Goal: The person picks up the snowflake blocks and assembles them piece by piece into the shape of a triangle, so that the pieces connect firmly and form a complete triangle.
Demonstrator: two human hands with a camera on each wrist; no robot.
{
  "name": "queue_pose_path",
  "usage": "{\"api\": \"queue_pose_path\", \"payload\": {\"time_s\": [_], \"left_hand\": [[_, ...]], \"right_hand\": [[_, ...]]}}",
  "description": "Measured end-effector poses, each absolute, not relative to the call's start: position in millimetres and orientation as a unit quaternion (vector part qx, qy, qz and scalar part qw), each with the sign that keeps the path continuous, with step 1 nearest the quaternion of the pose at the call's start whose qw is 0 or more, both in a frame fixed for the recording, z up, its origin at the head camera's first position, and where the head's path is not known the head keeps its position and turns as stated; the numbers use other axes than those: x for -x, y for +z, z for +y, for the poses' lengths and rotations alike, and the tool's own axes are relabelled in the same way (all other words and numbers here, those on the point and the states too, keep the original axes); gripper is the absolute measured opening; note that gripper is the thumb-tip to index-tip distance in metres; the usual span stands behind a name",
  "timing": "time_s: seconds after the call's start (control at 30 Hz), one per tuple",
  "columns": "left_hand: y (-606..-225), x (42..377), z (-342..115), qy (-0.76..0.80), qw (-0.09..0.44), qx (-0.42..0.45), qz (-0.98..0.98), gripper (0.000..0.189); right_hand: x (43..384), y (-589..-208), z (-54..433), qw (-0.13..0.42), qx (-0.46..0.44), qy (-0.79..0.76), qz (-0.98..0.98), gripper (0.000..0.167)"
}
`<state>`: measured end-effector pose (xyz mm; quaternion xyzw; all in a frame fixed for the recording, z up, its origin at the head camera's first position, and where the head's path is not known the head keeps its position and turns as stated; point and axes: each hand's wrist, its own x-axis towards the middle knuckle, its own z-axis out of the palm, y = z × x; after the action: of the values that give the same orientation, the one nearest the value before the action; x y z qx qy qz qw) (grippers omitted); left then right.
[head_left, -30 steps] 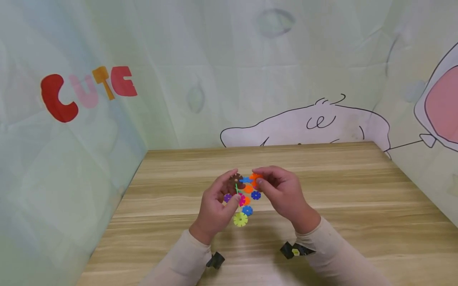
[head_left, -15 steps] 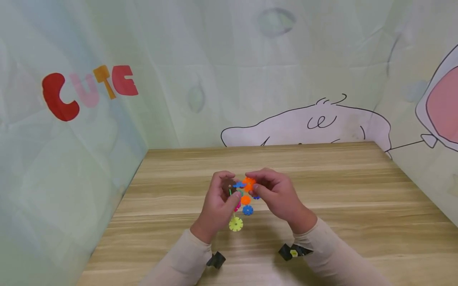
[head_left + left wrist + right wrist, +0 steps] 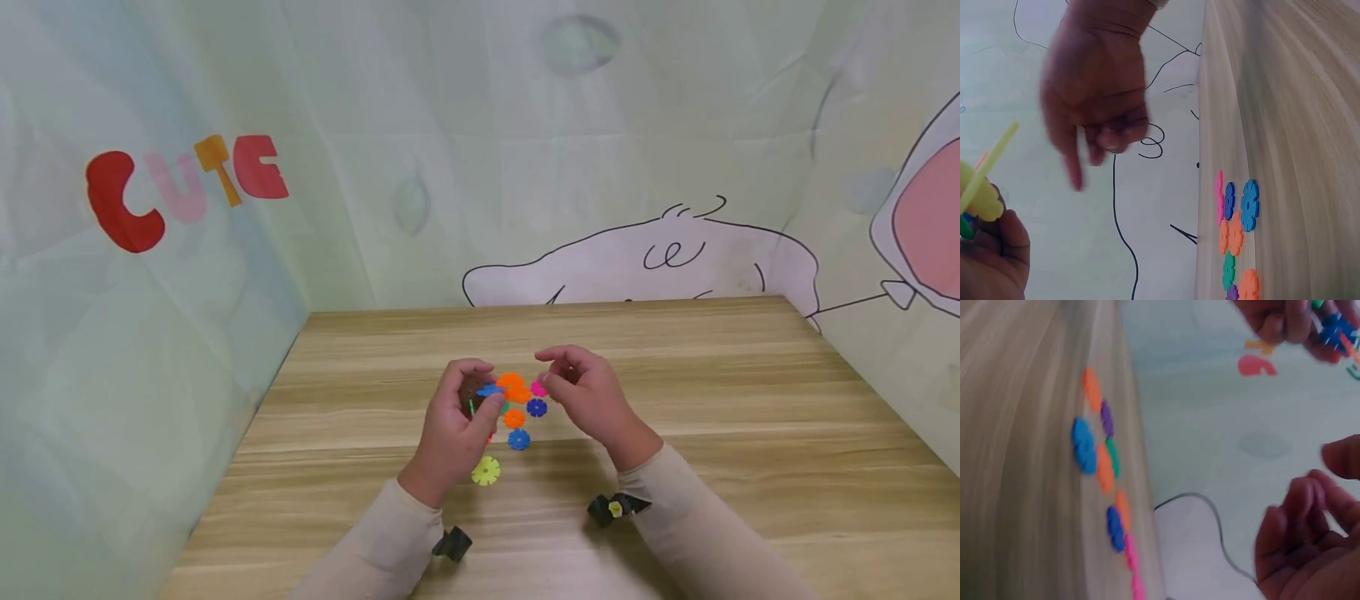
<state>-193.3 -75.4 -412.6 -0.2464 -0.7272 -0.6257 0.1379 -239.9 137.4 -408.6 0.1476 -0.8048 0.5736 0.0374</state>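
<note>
My left hand [image 3: 459,425] holds a joined cluster of notched plastic snowflake discs above the table. The cluster includes a brown disc [image 3: 471,387], a blue disc [image 3: 489,389] seen nearly edge-on, an orange disc [image 3: 510,381] at its right and a yellow disc [image 3: 486,471] hanging lowest. A green disc also shows edge-on; fingers hide part of the cluster. My right hand [image 3: 596,400] is a little to the right, apart from the cluster. Its fingers are loosely bent, and the right wrist view shows nothing between the fingertips [image 3: 1315,478].
Loose discs lie on the wooden table [image 3: 360,383] beneath the hands, among them a dark blue disc [image 3: 536,407], a light blue disc [image 3: 519,439], an orange disc [image 3: 513,418] and a pink disc [image 3: 538,388]. Printed cloth walls [image 3: 390,167] stand behind and beside the table.
My right hand has let go of the orange disc and drawn away to the right. The orange disc stays on the cluster, which my left hand has shifted slightly left.
</note>
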Motion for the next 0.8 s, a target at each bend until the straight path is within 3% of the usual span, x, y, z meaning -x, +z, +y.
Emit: {"api": "queue_pose_path", "payload": {"time_s": [0.17,0.37,0.67,0.8], "left_hand": [[-412.6,192.8,-76.5,-0.631,0.14,0.248,-0.722,0.032],[-413.2,193.9,-76.7,-0.631,0.141,0.256,-0.718,0.032],[-412.5,192.9,-75.1,-0.624,0.137,0.248,-0.728,0.033],[-412.8,192.2,-75.1,-0.62,0.137,0.246,-0.732,0.034]], "right_hand": [[255.0,-426.5,142.0,-0.041,-0.103,0.457,-0.883,0.027],[253.4,-436.5,139.6,-0.129,-0.205,0.37,-0.897,0.025],[244.0,-440.3,131.8,-0.172,-0.26,0.297,-0.903,0.03],[242.2,-440.4,129.9,-0.171,-0.254,0.285,-0.908,0.021]]}}
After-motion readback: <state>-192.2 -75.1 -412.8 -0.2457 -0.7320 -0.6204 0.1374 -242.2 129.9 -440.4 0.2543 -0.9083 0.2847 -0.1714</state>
